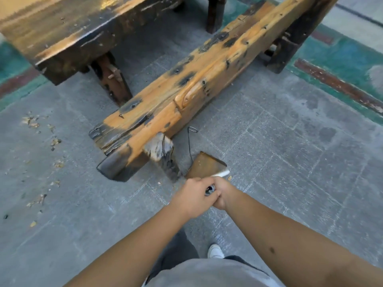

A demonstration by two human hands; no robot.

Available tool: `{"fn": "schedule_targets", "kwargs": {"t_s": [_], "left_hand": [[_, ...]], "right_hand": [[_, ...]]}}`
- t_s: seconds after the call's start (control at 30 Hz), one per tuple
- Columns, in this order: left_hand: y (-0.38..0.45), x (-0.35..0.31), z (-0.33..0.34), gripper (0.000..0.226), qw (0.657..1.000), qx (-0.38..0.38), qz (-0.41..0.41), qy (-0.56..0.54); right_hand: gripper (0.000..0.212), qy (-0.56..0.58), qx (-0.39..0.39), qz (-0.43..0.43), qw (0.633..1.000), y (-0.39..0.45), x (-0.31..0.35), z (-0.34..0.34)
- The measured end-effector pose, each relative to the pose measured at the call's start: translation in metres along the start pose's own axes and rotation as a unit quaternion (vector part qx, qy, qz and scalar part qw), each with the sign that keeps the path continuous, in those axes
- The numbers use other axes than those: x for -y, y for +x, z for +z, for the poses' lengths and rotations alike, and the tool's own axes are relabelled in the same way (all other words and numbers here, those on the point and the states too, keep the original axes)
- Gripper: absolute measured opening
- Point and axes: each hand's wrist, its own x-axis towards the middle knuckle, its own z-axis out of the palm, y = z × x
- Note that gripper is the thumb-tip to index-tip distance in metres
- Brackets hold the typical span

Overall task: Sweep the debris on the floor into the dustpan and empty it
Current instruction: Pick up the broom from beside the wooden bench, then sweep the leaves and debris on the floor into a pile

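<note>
The left hand (193, 196) and right hand (222, 193) were curled together round the top of a long handle (209, 191), its hollow end showing between them. Which tool that handle belonged to could not be settled for certain, but just beyond the hands a brown dustpan (205, 165) stood on the grey floor (290, 154), with a pale edge at its near right side and a thin wire bail (189, 141) rising from it. The pan sat just beside the near leg of a scorched wooden bench (186, 88); a heavier table (68, 27) stood behind it to the left.

The debris (41, 158), dry leaf scraps and crumbs, lay scattered in a loose line down the left of the floor, well apart from the dustpan. No broom head was in view.

The step in hand seemed to be positioning, since nothing had been gathered yet. The next move would call for bringing the pan over to the litter, or sweeping the litter across toward it, and freeing one hand to work a broom.
</note>
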Motion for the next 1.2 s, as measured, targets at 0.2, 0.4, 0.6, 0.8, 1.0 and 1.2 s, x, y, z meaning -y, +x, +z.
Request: {"fn": "schedule_targets", "kwargs": {"t_s": [0.2, 0.4, 0.6, 0.8, 1.0, 1.2], "left_hand": [[-0.093, -0.017, 0.029, 0.021, 0.962, -0.088, -0.073, -0.248], [-0.161, 0.006, 0.031, 0.023, 0.797, -0.149, -0.286, -0.510], [-0.226, 0.078, 0.019, 0.027, 0.695, -0.160, -0.381, -0.588], [-0.287, 0.185, -0.013, 0.019, 0.498, -0.234, -0.376, -0.746], [-0.350, 0.287, -0.077, 0.024, 0.471, -0.291, -0.394, -0.734], [-0.384, 0.368, -0.152, 0.031, 0.439, -0.332, -0.382, -0.742]], "right_hand": [[0.022, -0.093, 0.025, 0.017, 0.995, -0.047, -0.045, -0.008], [0.021, -0.207, 0.042, 0.056, 0.976, -0.084, -0.104, 0.037], [0.019, -0.252, 0.056, 0.088, 0.962, -0.097, -0.172, 0.133], [0.010, -0.327, 0.056, 0.104, 0.938, -0.082, -0.257, 0.248], [0.007, -0.429, 0.091, 0.142, 0.888, -0.079, -0.309, 0.363], [0.010, -0.443, 0.105, 0.184, 0.871, -0.076, -0.341, 0.471]]}}
